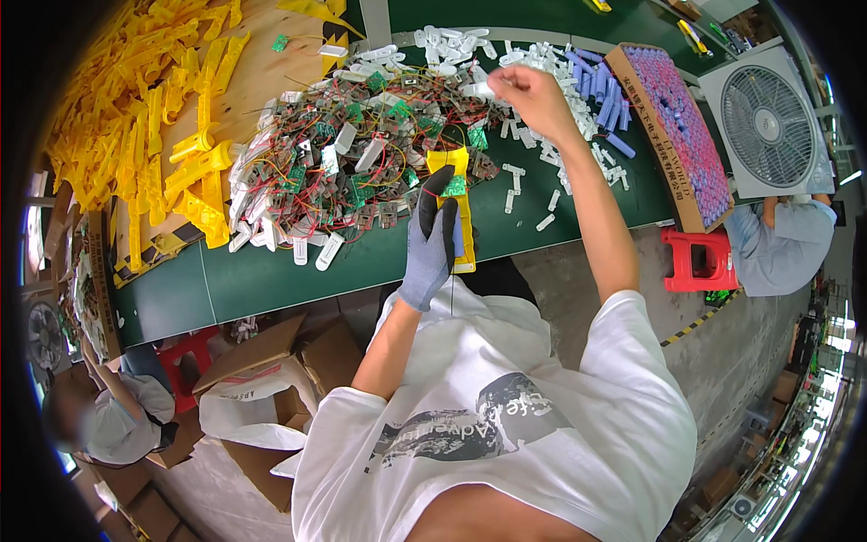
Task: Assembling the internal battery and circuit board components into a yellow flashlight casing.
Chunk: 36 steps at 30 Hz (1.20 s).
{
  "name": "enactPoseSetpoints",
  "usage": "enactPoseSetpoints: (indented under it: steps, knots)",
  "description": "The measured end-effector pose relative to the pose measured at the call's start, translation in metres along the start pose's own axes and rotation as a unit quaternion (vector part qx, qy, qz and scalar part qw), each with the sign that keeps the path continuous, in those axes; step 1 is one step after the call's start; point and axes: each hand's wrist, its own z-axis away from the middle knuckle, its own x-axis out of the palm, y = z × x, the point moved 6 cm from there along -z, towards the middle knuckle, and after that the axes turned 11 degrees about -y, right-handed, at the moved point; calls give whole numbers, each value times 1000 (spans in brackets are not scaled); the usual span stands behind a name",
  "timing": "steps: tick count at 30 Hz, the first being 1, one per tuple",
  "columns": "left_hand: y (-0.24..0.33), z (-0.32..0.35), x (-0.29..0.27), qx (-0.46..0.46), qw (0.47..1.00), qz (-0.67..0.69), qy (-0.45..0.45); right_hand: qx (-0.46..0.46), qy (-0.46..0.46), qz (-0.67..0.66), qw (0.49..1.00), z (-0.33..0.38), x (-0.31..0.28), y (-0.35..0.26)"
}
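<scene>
My left hand, in a grey glove with black fingertips, is closed round a long yellow plastic casing near the table's front edge. Inside the casing's upper part sits a small green circuit board, and a bluish-purple cell shows partly beside my fingers. My bare right hand reaches over the far side of the pile, thumb and fingers pinched at a small white plastic piece. Left of it spreads a heap of circuit boards with red and black wires, mixed with white plastic covers.
Yellow casings are heaped at the left. Loose purple cells lie beside a cardboard box of cells, with a fan at the right. A red stool stands near a seated person; another person is at lower left. Open cartons stand below the table.
</scene>
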Motion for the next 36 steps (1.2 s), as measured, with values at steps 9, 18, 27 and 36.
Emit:
enactPoseSetpoints:
  steps: [9,18,27,36]
  knots:
    - [14,-10,9,90,983,-161,3,104,-159,-259,947,116,82,-7]
    - [11,-9,11,20,982,-186,23,118,-143,-276,943,121,84,4]
    - [17,-8,13,79,960,-260,64,104,-122,-286,945,124,90,7]
    - [20,-3,13,118,942,-293,108,100,24,-291,951,136,97,-12]
